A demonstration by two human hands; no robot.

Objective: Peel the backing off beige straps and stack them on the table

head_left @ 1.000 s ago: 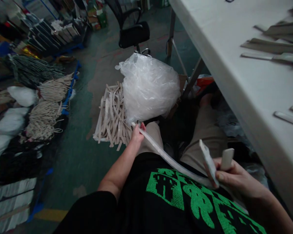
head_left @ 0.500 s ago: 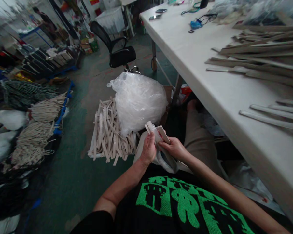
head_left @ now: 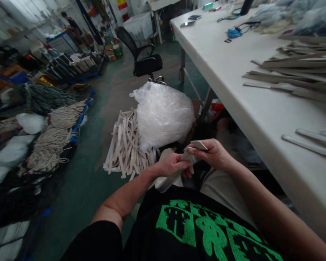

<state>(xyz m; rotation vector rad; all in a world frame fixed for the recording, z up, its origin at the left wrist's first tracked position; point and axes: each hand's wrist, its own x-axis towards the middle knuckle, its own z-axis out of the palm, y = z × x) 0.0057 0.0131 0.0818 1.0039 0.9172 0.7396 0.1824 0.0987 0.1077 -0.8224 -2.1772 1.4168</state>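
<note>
Both hands meet over my lap on one pale fabric strap [head_left: 168, 179]. My left hand [head_left: 171, 165] is closed around the strap, and a loop of it hangs below the fingers. My right hand [head_left: 212, 152] pinches the strap's ends, one flat end sticking out above the thumb. A heap of the same beige straps [head_left: 123, 143] lies on the floor just beyond my knees, beside a crumpled clear plastic bag [head_left: 164, 112].
A long white table [head_left: 250, 105] runs along my right, carrying flattened straps [head_left: 296, 69], glasses and phones at its far end. A black office chair [head_left: 143, 63] stands behind the bag. Bundles of cord and white sacks [head_left: 54, 134] line the floor at left.
My hands came together from wide apart, folding the stretched strap into a loop. They now sit lower and turned, the left hand wrapped round the strap. The view swung up toward the table.
</note>
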